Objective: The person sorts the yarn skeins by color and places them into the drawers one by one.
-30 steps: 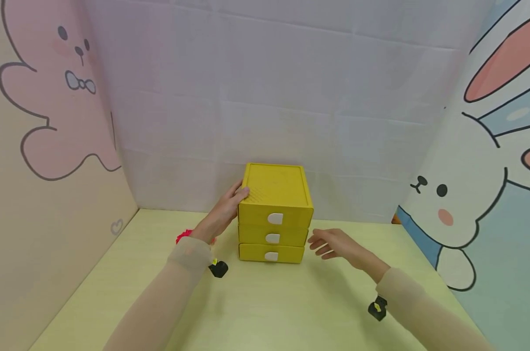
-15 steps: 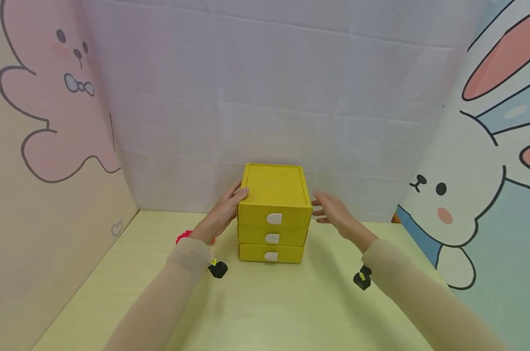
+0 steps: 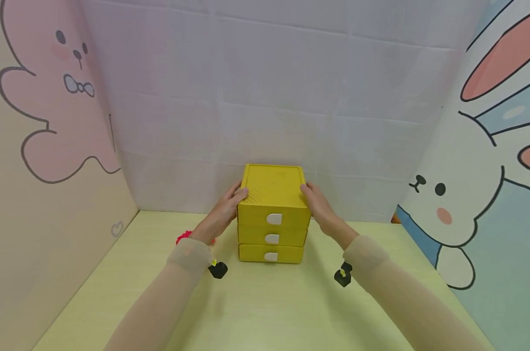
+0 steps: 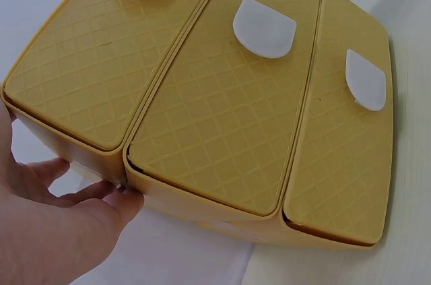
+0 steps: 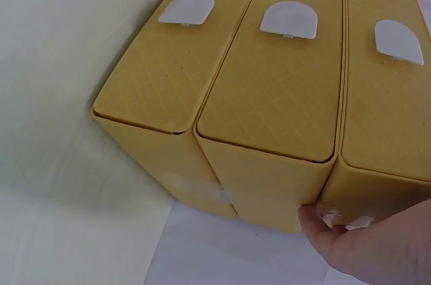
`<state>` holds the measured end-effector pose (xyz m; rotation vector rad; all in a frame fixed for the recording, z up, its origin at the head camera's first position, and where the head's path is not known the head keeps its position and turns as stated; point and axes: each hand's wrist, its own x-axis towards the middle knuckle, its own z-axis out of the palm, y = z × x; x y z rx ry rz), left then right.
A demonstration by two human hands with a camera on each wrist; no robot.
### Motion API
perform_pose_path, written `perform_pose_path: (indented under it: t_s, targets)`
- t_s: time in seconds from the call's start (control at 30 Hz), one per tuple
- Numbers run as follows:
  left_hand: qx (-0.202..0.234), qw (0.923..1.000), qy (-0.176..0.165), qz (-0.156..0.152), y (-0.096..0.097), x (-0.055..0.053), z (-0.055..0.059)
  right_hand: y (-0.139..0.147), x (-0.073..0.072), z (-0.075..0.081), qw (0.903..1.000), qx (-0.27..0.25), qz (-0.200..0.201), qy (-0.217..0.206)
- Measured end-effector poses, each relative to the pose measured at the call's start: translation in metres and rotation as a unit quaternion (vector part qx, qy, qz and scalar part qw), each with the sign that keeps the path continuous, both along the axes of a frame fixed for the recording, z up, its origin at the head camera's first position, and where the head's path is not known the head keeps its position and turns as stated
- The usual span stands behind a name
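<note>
A yellow three-tier drawer box (image 3: 274, 185) stands on the table against the back wall. Its three drawers are closed, each with a white tab handle (image 4: 264, 27). My left hand (image 3: 221, 214) grips its upper left side, thumb on the top edge. On the opposite side my right hand (image 3: 324, 209) holds the upper right side, thumb over the top edge. The left wrist view shows the left fingers at the seam between the top and middle drawer units. In the right wrist view a right fingertip (image 5: 311, 221) touches that same seam. Pieces of clear tape show on the side there.
A red ruffled object (image 3: 183, 237) lies on the table (image 3: 265, 302), partly hidden behind the left wrist. White cloth (image 3: 265, 97) hangs behind the box. Printed panels with a pink cartoon animal (image 3: 72, 122) and a rabbit (image 3: 449, 209) flank the table.
My right hand has risen from beside the lower drawers and moved left onto the box's upper right side. The left hand keeps its place; the box has barely shifted in view.
</note>
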<state>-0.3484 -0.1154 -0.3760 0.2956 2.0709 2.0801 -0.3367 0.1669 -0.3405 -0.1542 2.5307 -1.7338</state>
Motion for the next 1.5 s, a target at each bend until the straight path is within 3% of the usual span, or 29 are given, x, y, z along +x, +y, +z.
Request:
perform_pose_path:
  t_s: [0.6,0.97,1.2,1.5]
  targets:
    - [0.0,1.0,0.003,0.003,-0.001,0.002,0.0,0.002,-0.005,-0.021,0.9946,-0.102,0.017,0.003]
    - [-0.01,0.9998,0.011,-0.015,-0.009,0.004,-0.003,0.004,-0.007,-0.023,0.9937,-0.11,0.018,-0.009]
    - [-0.058,0.9982,0.007,-0.015,-0.029,0.015,-0.018,0.004,-0.006,-0.022,0.9935,-0.111,0.025,-0.008]
    - [-0.104,0.9942,-0.028,-0.001,-0.041,0.043,-0.045,0.005,-0.003,-0.022,0.9919,-0.122,0.037,-0.01]
